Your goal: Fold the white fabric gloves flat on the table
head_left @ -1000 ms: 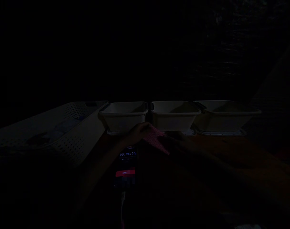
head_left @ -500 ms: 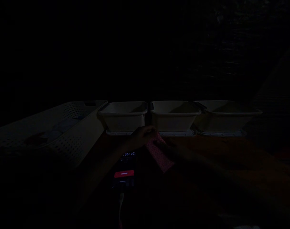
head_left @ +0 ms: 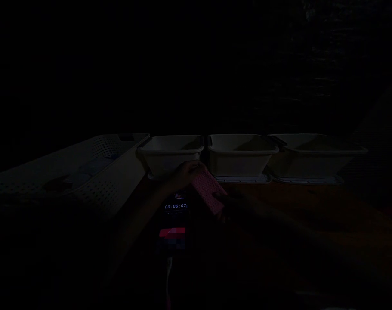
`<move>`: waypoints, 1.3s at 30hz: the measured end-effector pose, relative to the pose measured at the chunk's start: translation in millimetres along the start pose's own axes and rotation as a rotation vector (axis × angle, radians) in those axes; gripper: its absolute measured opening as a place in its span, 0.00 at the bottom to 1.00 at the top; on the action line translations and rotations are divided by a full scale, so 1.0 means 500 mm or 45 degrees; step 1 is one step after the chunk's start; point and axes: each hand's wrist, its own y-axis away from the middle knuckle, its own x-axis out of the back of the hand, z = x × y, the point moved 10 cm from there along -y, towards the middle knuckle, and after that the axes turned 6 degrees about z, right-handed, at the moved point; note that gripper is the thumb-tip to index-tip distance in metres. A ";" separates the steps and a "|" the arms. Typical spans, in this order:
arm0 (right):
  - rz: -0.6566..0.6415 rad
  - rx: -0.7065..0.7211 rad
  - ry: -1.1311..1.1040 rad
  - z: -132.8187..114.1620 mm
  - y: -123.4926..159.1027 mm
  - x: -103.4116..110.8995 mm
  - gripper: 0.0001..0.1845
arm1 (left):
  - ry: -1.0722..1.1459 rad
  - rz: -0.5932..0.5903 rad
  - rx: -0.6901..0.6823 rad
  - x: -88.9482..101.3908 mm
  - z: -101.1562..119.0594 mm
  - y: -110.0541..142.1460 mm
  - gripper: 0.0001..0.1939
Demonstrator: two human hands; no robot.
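The scene is very dark. A pink cloth [head_left: 209, 189] with a bumpy weave, apparently folded into a narrow block, is held tilted in front of the middle tub. My left hand [head_left: 186, 172] grips its upper left end, fingers curled over the edge. At the lower right end, my right hand [head_left: 234, 204] has its thumb on top of the cloth and fingertips showing beneath. Just below my left hand lies a phone [head_left: 173, 219] with a lit timer screen.
A large perforated basket [head_left: 125, 172] with dim contents stands at left. Across the back are three pale tubs, the left [head_left: 173, 161], middle [head_left: 241, 163] and right [head_left: 315, 163], on flat pale lids. A cable [head_left: 168, 275] runs from the phone over the dark wooden table [head_left: 312, 204].
The cloth has moved slightly left and up and turned, now showing a broader face and thickness. My right hand has shifted to its lower end. The whole view has shifted a little.
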 end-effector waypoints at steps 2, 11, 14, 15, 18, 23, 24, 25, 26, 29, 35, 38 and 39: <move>0.008 0.016 -0.018 -0.003 -0.003 0.004 0.23 | -0.007 0.003 0.001 0.003 -0.004 -0.001 0.15; 0.170 -0.028 0.085 0.013 -0.008 0.041 0.26 | 0.029 -0.011 0.023 0.002 -0.018 -0.001 0.16; 0.191 -0.001 0.091 -0.009 0.005 0.040 0.25 | 0.104 -0.031 0.042 0.003 -0.025 -0.004 0.19; 0.166 0.023 0.079 -0.023 0.011 0.034 0.24 | 0.131 -0.048 0.049 0.001 -0.024 -0.004 0.20; -0.030 0.180 -0.042 -0.082 0.034 0.006 0.23 | 0.191 -0.111 0.055 -0.009 -0.010 -0.001 0.21; -0.152 0.494 -0.021 -0.139 0.052 -0.008 0.11 | 0.196 -0.138 0.016 -0.025 0.026 0.007 0.16; -0.175 0.510 -0.034 -0.137 0.051 -0.014 0.11 | 0.198 -0.145 0.008 -0.031 0.032 0.010 0.16; -0.194 0.505 -0.042 -0.130 0.049 -0.020 0.11 | 0.197 -0.156 0.000 -0.037 0.038 0.013 0.15; -0.208 0.487 -0.035 -0.121 0.046 -0.026 0.12 | 0.191 -0.168 -0.009 -0.043 0.042 0.016 0.15; -0.162 0.382 0.037 -0.085 0.034 -0.031 0.14 | 0.142 -0.174 -0.035 -0.054 0.051 0.023 0.14; -0.075 0.284 0.076 -0.061 0.023 -0.016 0.21 | 0.062 0.065 -0.109 -0.001 0.050 0.009 0.14; -0.024 0.259 0.173 -0.068 0.020 -0.003 0.22 | 0.037 0.131 -0.106 0.025 0.036 -0.001 0.15; 0.010 0.265 0.214 -0.072 0.018 0.005 0.23 | 0.033 0.145 -0.107 0.031 0.031 -0.004 0.15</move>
